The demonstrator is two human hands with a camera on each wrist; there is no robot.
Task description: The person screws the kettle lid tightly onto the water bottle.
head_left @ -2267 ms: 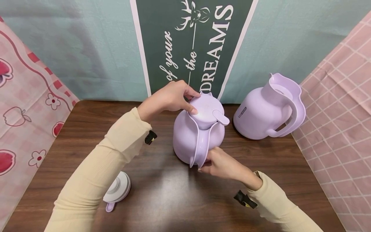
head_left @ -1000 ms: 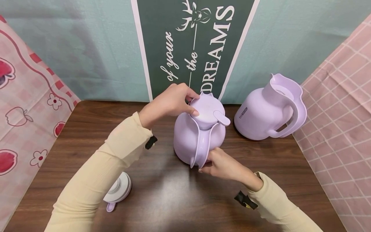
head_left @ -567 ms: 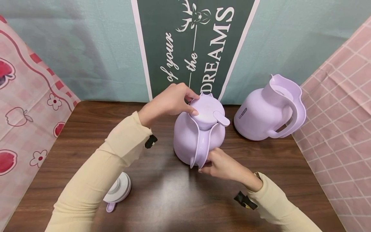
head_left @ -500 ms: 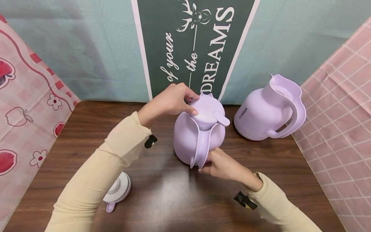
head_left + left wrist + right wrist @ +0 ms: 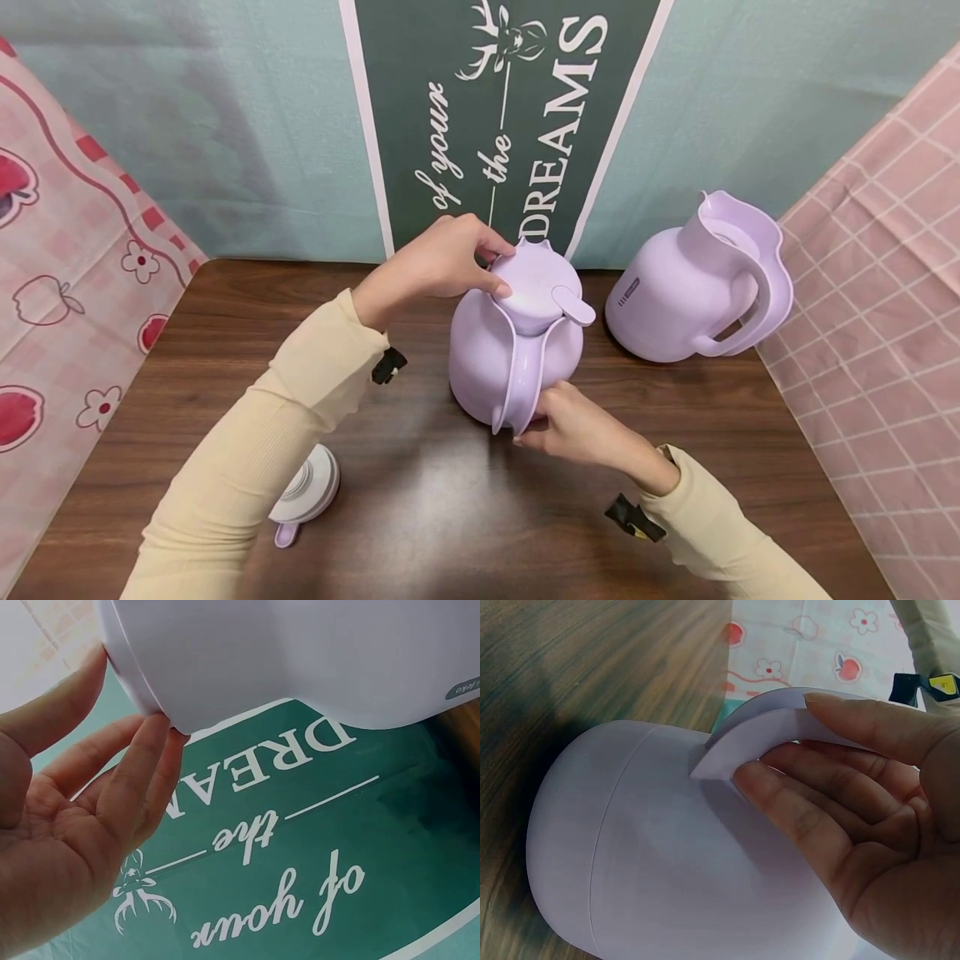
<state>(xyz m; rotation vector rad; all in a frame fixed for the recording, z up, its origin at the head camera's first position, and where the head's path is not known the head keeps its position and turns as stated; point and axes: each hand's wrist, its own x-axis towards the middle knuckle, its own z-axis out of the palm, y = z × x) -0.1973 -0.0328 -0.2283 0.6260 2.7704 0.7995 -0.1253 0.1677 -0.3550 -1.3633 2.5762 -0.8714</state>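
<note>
A lilac thermos jug [image 5: 480, 358] stands upright on the table, with its round lid [image 5: 531, 279] in the neck and the lid's lever pointing toward the handle side. My left hand [image 5: 444, 257] holds the lid's left edge, thumb on top and fingers at the far side. In the left wrist view the thumb and fingertips of that hand [image 5: 82, 817] touch the rim of the jug. Low on the jug's handle [image 5: 522, 379], my right hand [image 5: 573, 423] grips it between thumb and curled fingers; the right wrist view shows the fingers passing under the handle [image 5: 765, 724].
A second lilac jug [image 5: 660, 292] with no lid in its mouth stands at the back right. At the front left, partly behind the left sleeve, a white stopper lid [image 5: 318, 487] with a lilac tab lies upside down. Cloth walls border the wooden table [image 5: 450, 517].
Almost nothing differs. Both hands keep the same hold on the jug and lid; only a very slight shift of the left forearm and of the view shows.
</note>
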